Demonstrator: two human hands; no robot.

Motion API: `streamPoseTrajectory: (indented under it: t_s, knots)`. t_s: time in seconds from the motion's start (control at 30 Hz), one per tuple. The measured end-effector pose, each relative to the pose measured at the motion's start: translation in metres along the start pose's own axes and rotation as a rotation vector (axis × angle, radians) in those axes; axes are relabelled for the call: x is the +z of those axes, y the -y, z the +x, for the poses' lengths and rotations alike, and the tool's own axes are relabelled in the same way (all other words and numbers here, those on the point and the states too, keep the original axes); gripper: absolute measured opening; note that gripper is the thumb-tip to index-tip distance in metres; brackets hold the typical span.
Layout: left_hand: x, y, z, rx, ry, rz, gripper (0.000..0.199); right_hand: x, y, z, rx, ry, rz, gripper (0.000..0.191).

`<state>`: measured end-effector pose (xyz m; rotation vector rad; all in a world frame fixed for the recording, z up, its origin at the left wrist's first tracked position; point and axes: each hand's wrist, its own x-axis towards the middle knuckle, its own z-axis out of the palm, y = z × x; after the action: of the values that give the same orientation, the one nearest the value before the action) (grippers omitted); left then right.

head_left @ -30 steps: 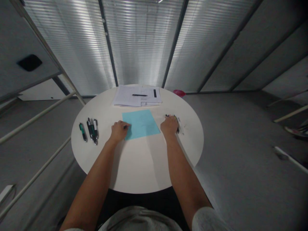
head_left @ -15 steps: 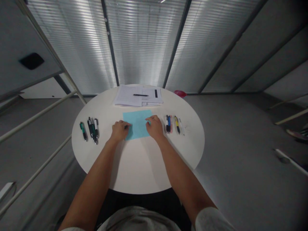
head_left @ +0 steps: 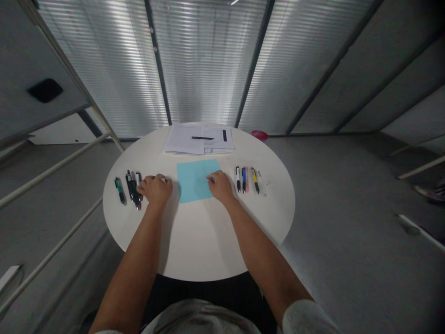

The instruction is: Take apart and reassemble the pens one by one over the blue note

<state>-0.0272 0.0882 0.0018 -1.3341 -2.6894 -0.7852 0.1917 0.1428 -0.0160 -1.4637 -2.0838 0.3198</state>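
Note:
A light blue sheet of paper (head_left: 194,183) lies flat on the round white table (head_left: 198,246). My right hand (head_left: 221,186) rests on its right edge, thumb and fingers pinched together; a small dark bit shows at the fingertips, too small to name. My left hand (head_left: 156,189) is left of the sheet, fingers apart. Its fingertips reach the right side of a cluster of dark pens (head_left: 131,185) and partly cover a white-and-black pen (head_left: 138,177). Whether they touch it I cannot tell. A green pen (head_left: 119,191) lies farther left.
Right of the sheet lie a white-and-black pen (head_left: 238,179), a blue pen (head_left: 244,180), a pink one (head_left: 246,180), a yellow-and-black pen (head_left: 255,180) and a clear one (head_left: 262,183). Papers (head_left: 184,139) with a black pen (head_left: 202,138) lie at the back. A metal rail (head_left: 55,171) runs left.
My left hand has left the blue sheet and moved left to the pen cluster. My right hand has shifted slightly left, its fingers now drawn closer together on the sheet.

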Motion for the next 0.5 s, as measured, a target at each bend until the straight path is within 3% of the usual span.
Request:
streamPoseTrajectory:
  t_s: [0.23,0.5]
  knots:
    - [0.0,-0.001,0.001,-0.022,-0.042,-0.026,0.033,-0.002,0.002,0.0,-0.003,0.004,-0.001,0.024]
    - [0.007,0.016,0.007,0.047,-0.103,-0.124,0.042,-0.004,0.003,-0.001,0.012,-0.019,0.011,0.023]
